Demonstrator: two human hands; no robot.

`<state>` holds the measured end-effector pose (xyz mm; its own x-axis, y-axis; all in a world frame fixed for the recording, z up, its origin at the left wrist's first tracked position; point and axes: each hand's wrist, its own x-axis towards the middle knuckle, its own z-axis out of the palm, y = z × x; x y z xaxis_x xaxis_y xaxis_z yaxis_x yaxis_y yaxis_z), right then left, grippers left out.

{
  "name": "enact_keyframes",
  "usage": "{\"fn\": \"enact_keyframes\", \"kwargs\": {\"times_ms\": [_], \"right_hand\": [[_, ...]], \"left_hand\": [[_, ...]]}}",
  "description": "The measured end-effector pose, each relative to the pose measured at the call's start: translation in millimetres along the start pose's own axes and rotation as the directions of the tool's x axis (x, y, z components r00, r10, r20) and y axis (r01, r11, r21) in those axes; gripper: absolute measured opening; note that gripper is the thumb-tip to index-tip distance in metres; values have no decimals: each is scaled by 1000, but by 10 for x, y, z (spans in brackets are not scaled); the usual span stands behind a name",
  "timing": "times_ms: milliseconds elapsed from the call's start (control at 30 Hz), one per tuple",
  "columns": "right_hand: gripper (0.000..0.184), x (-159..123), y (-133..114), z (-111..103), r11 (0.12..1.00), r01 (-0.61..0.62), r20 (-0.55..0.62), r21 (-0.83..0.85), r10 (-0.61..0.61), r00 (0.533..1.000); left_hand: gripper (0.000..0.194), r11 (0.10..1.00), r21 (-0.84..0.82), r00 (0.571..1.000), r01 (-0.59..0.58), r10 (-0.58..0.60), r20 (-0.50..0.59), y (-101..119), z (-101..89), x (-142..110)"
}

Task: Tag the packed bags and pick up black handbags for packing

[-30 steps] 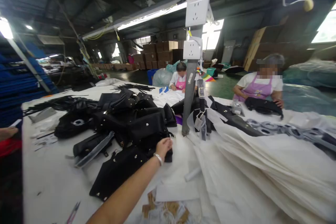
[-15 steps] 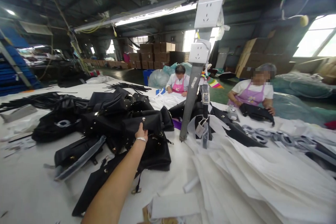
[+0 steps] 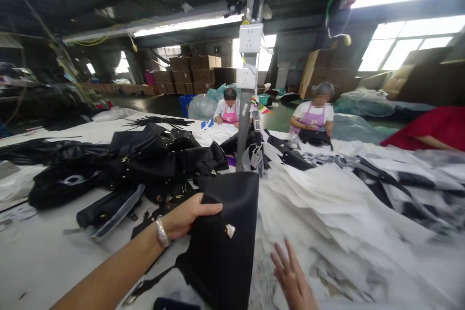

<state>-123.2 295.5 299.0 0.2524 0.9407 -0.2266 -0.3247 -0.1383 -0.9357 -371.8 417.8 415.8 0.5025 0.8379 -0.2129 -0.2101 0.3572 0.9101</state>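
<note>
My left hand [image 3: 192,215], with a silver bracelet at the wrist, grips the upper left edge of a black handbag [image 3: 232,247]. The thumb lies across its front, and the other fingers are hidden behind it. A small gold clasp with a whitish scrap on it shows on the bag's face. From the bag's left side hangs a strap with a metal buckle. My right hand [image 3: 292,276] is to the right of the bag, apart from it, fingers spread with nothing in them. Behind my left hand lies a heap of black bags [image 3: 145,160] with gold fittings.
A grey post [image 3: 244,131] with white sockets rises from the table beyond the bag. White sheets [image 3: 327,193] cover the right side. Two people in pink and purple aprons sit across the table; one handles a black bag [image 3: 314,138]. A red sleeve [image 3: 432,126] shows at far right.
My left hand has taken hold of a black bag from the heap and brought it nearer. My right hand has come into view, open. The view has turned to the right.
</note>
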Motion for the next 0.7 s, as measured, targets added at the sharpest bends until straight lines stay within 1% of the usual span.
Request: {"fn": "enact_keyframes", "kwargs": {"times_ms": [33,67,100,133,167,233,300,367,433,500,567,633,667,700], "right_hand": [[106,-57,58,55,989,-78,31,126,75,997],[105,-140,122,93,967,-124,70,222,111,991],[101,-245,182,111,942,-157,79,297,140,987],[97,-362,231,109,921,-175,68,347,162,984],[93,-483,264,86,909,-175,31,377,177,984],[89,-708,270,1,901,-167,-70,401,212,975],[91,-880,205,-103,897,-163,-149,412,243,959],[95,-989,105,-188,903,-138,-209,407,239,948],[97,-1051,20,-247,917,-83,-256,390,195,947],[92,-1089,-11,-300,927,-26,-261,373,132,956],[81,-1118,25,-366,925,-21,-223,379,114,968],[69,-1149,105,-443,916,-49,-188,398,134,973],[65,-1167,148,-479,909,-63,-180,412,149,972],[62,-1186,187,-511,901,-70,-179,428,160,971]], "left_hand": [[27,997,15,995,75,-76,65,-129,118,-49],[25,990,32,983,135,-138,125,-270,225,-88],[25,983,57,967,174,-182,178,-416,322,-119],[27,978,91,954,187,-203,220,-558,407,-148],[28,976,132,948,176,-204,246,-690,479,-175],[32,964,239,954,114,-173,246,-912,586,-224],[34,943,330,976,51,-117,183,-1075,653,-268],[38,938,345,991,15,-59,116,-1192,704,-315],[44,955,296,998,-11,-6,56,-1276,758,-380],[51,974,225,997,-30,44,-57,-1341,821,-477],[54,982,180,972,-64,102,-211,-1399,882,-607],[50,974,198,924,-109,173,-340,-1467,929,-757],[46,964,236,904,-125,209,-373,-1507,945,-830],[42,952,278,894,-129,233,-383,-1551,956,-895]]}}
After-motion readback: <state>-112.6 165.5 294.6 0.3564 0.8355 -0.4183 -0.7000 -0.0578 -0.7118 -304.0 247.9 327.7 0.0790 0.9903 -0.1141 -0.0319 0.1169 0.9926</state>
